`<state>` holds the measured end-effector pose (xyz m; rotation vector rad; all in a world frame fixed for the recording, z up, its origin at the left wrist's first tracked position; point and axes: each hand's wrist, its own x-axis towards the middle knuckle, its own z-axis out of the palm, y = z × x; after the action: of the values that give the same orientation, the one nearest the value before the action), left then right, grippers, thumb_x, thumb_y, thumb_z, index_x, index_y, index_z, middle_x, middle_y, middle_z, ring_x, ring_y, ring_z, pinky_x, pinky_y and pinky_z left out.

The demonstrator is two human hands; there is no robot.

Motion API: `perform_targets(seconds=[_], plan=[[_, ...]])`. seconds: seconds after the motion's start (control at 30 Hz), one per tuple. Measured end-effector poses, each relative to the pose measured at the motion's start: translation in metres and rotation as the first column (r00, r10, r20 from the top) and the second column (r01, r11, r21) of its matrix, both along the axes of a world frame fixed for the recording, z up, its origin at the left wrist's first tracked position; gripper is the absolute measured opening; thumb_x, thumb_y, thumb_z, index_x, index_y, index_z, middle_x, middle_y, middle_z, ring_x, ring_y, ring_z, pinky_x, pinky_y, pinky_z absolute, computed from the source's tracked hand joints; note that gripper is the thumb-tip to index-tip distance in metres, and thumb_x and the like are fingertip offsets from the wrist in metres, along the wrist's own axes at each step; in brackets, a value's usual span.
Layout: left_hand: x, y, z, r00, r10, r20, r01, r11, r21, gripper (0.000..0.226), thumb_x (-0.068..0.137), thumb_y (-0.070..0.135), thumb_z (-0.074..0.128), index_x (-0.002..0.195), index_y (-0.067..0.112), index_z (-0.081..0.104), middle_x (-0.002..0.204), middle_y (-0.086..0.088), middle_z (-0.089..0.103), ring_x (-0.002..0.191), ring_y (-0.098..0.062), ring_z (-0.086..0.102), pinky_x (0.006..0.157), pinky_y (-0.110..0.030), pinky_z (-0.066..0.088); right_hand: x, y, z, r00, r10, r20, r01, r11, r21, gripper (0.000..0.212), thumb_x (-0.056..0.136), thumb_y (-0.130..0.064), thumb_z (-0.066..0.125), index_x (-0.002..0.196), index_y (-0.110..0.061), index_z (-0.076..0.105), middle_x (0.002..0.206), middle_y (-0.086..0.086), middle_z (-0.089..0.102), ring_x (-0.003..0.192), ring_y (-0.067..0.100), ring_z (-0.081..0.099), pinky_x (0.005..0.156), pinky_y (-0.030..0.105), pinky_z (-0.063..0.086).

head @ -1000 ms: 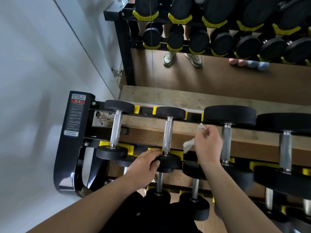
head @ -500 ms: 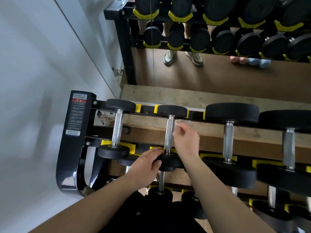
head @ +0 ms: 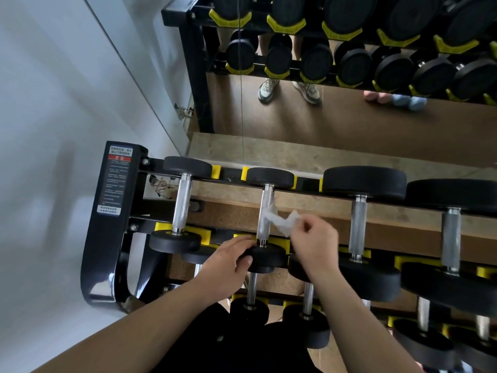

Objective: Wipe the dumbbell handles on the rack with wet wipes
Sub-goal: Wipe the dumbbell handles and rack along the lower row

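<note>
Head camera, steep downward, close over rack [head: 107,238]

The left hand [head: 228,261] grips the near end of a dumbbell [head: 265,219] on the rack [head: 113,224]. The right hand [head: 314,243] pinches a wet wipe [head: 279,220] against its handle.

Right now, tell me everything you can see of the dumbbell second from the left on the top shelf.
The dumbbell is small, with a silver knurled metal handle and two round black heads, rubber by the look. It lies front to back across the top tier of the rack, its heads seated in yellow cradles. The left hand grips its near head. The right hand pinches a crumpled white wipe whose free end lies against the handle's middle.
</note>
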<state>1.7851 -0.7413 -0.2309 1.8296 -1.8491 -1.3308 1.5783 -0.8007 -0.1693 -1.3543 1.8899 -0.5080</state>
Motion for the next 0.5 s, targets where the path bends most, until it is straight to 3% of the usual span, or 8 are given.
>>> perform_targets(seconds=[0.1, 0.17, 0.23, 0.4, 0.5], plan=[[-0.001, 0.000, 0.001, 1.000, 0.005, 0.002, -0.006, 1.000, 0.017, 0.041, 0.106, 0.027, 0.051, 0.147, 0.032, 0.052, 0.151, 0.025, 0.043, 0.141, 0.001, 0.034, 0.120, -0.028, 0.032, -0.017, -0.015, 0.005, 0.959, -0.270, 0.084, 0.277, 0.956, -0.092, 0.033, 0.102, -0.013, 0.054, 0.068, -0.013, 0.059, 0.065, 0.003, 0.056, 0.060, 0.016, 0.051, 0.059, 0.029, 0.041], [-0.002, 0.000, 0.002, 1.000, 0.009, -0.003, -0.009, 1.000, 0.023, 0.042, 0.106, 0.027, 0.050, 0.148, 0.033, 0.051, 0.151, 0.025, 0.042, 0.141, 0.002, 0.033, 0.120, -0.029, 0.033, -0.016, -0.020, 0.005, 0.942, -0.316, 0.111, 0.328, 0.938, -0.114, 0.031, 0.102, -0.014, 0.054, 0.073, -0.012, 0.062, 0.069, 0.005, 0.059, 0.063, 0.018, 0.053, 0.060, 0.028, 0.043], [-0.003, 0.000, 0.002, 1.000, 0.010, -0.002, -0.010, 1.000, 0.021, 0.042, 0.106, 0.027, 0.050, 0.148, 0.032, 0.051, 0.150, 0.025, 0.043, 0.140, 0.002, 0.034, 0.120, -0.029, 0.034, -0.002, -0.018, 0.002, 0.964, -0.241, 0.115, 0.250, 0.965, -0.076, 0.026, 0.103, -0.015, 0.054, 0.080, -0.015, 0.065, 0.074, 0.001, 0.062, 0.066, 0.014, 0.057, 0.062, 0.023, 0.043], [-0.001, 0.001, -0.003, 1.000, 0.004, 0.017, -0.004, 1.000, 0.000, 0.043, 0.106, 0.028, 0.051, 0.149, 0.030, 0.051, 0.152, 0.021, 0.044, 0.142, 0.000, 0.035, 0.120, -0.030, 0.034, 0.038, -0.002, -0.027, 0.980, 0.175, 0.091, -0.174, 0.985, -0.014, 0.018, 0.101, -0.019, 0.056, 0.093, -0.017, 0.072, 0.085, -0.010, 0.063, 0.076, 0.004, 0.057, 0.070, 0.018, 0.042], [0.000, 0.002, -0.005, 0.999, -0.012, 0.034, 0.013, 1.000, -0.017, 0.045, 0.106, 0.029, 0.051, 0.151, 0.029, 0.050, 0.155, 0.019, 0.043, 0.144, -0.001, 0.034, 0.119, -0.022, 0.029, 0.040, 0.002, -0.033, 0.979, 0.157, 0.133, -0.153, 0.987, -0.039, 0.031, 0.104, -0.026, 0.052, 0.079, -0.016, 0.068, 0.080, -0.008, 0.061, 0.076, 0.005, 0.057, 0.067, 0.020, 0.044]])
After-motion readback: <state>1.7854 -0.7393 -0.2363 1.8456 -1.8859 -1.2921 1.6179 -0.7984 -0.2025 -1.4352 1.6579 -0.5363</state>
